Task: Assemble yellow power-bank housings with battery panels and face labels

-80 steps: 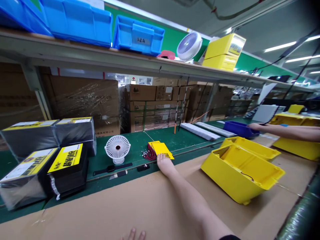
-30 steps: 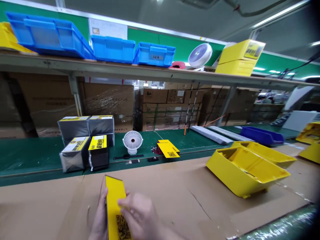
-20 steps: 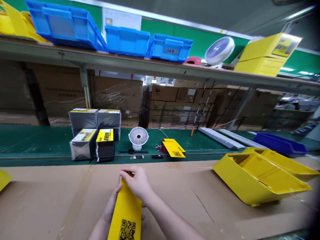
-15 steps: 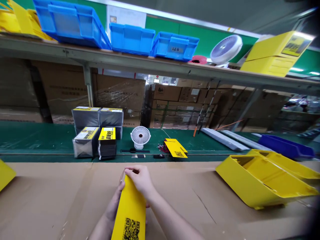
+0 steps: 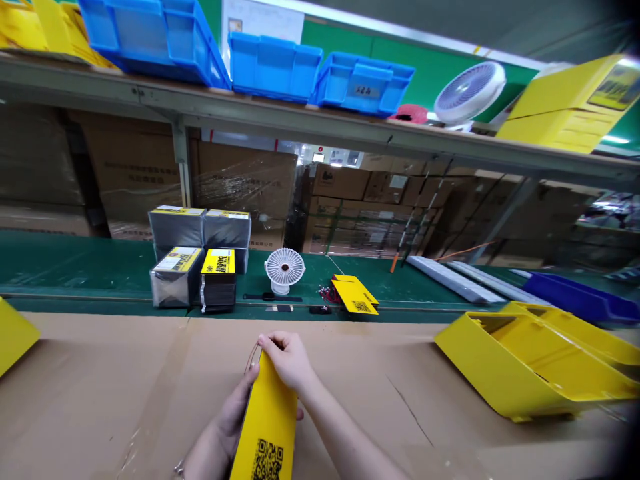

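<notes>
A long yellow-faced pack [image 5: 273, 407] with a black QR code is between my hands, tilted with its far end up. My left hand [image 5: 235, 413] is wrapped around its left side and underside, thumb along the edge, some fingertips showing at the right. My right hand [image 5: 287, 360] pinches the far top edge, fingers curled over it. A thin brownish wire [image 5: 251, 357] loops out beside that far end. The pack's underside and near end are out of sight. Both hands are above the cardboard-covered bench [image 5: 125, 387].
Yellow plastic housings [image 5: 500, 373] stand at the right; another yellow piece [image 5: 15, 340] is at the left edge. Behind are wrapped black packs [image 5: 218, 283], a small white fan [image 5: 285, 270], yellow QR sheets [image 5: 354, 295] and a dark blue bin [image 5: 580, 297]. Blue crates [image 5: 275, 67] line the shelf above.
The view has shifted slightly, so my hands and the pack appear a little further right. More of my left wrist shows. The grip of both hands looks the same.
</notes>
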Demonstrator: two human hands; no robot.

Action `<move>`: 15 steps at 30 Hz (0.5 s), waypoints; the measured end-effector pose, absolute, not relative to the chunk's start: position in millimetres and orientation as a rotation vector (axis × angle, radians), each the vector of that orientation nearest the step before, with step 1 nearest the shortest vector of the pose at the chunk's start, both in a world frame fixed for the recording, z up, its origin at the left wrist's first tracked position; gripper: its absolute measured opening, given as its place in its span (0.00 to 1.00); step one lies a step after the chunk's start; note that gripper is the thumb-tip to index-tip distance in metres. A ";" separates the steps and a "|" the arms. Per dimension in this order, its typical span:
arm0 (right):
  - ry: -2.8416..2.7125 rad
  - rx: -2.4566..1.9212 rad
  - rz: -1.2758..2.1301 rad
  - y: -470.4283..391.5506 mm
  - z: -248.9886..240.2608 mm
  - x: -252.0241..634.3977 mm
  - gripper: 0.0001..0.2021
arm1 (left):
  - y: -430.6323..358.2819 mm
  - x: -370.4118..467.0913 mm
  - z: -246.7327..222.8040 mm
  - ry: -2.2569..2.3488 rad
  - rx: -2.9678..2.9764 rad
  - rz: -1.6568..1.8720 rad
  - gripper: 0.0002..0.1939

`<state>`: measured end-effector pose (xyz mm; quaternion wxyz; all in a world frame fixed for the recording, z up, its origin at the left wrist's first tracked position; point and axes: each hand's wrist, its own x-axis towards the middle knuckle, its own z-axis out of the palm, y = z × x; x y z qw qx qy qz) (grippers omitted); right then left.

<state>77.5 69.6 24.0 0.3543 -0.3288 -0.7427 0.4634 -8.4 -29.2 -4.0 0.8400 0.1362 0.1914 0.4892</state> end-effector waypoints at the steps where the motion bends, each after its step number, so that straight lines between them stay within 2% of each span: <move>1: -1.929 -0.848 1.197 68.9 23.7 77.8 0.18 | -28.1 -7.4 -5.3 0.356 0.290 1.038 0.36; 3: -1.990 -0.803 1.158 67.4 24.1 81.5 0.17 | -25.8 -5.9 -5.1 0.308 0.302 1.129 0.37; 6: -2.291 -0.654 0.882 61.8 27.5 94.9 0.29 | -21.6 -7.7 -1.0 0.301 0.321 1.320 0.34; 8: -2.529 -0.570 0.637 54.7 29.9 108.7 0.33 | -18.5 -11.1 1.1 0.299 0.319 1.377 0.34; 11: -2.711 -0.546 0.493 41.8 33.8 138.6 0.28 | -16.6 -16.7 -0.5 0.302 0.304 1.393 0.35; 15: -2.695 -0.674 0.719 40.0 48.1 210.9 0.18 | -19.6 -24.4 -8.3 0.306 0.275 1.381 0.39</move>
